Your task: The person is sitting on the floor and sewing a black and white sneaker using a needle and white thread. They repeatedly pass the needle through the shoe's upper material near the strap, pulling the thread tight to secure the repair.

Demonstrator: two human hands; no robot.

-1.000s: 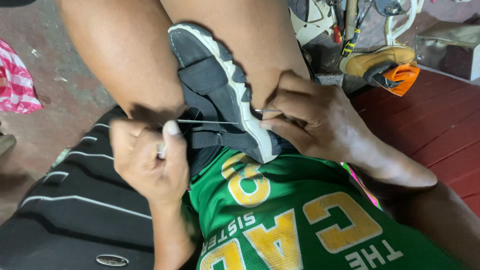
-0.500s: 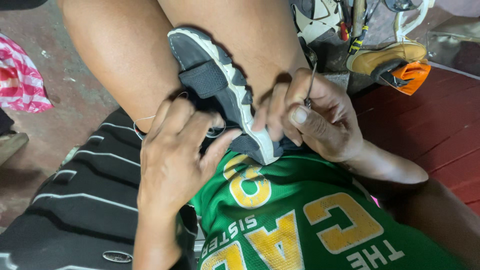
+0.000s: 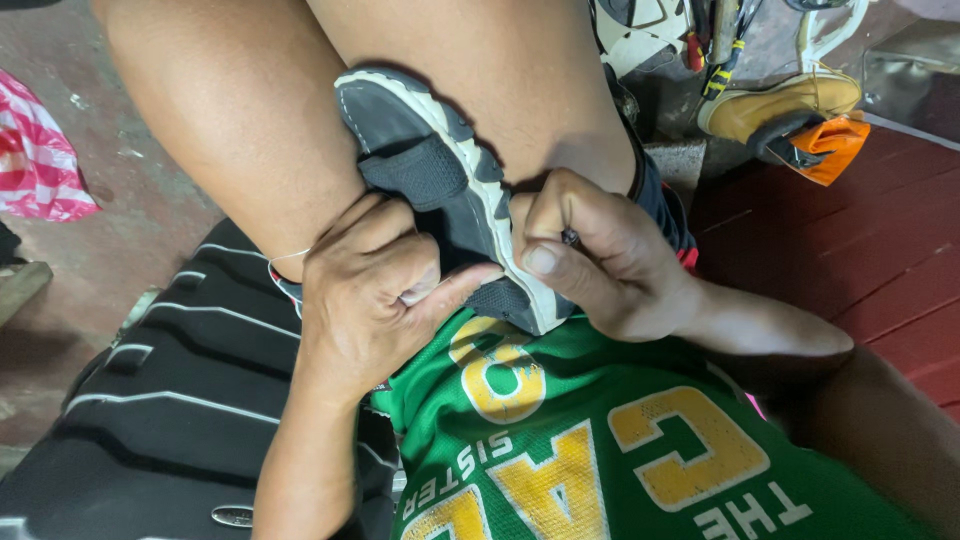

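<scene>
- A dark shoe (image 3: 440, 190) with a pale sole edge sat at the centre of the frame, wedged upright between the person's two bare knees, toe pointing to the top.
- The left hand (image 3: 375, 290) was curled closed against the shoe's left side, its thumb stretched across to the heel end.
- A thin pale thread (image 3: 288, 257) ran from this hand leftwards across the thigh.
- The right hand (image 3: 600, 260) was closed in a fist on the shoe's right side, thumb pressed on the sole edge; a slim dark tool (image 3: 571, 238) just showed between its fingers, too hidden to identify.
- The two hands sat close together, with only the heel between them.
- A green shirt (image 3: 600, 440) with yellow lettering filled the lower centre.
- A black bag (image 3: 170, 400) with white stripes lay at lower left.
- A red-and-white striped cloth (image 3: 40, 160) lay at the left edge.
- A tan shoe (image 3: 780, 100) and something orange (image 3: 835, 145) rested at upper right, on a red floor (image 3: 880, 260).
</scene>
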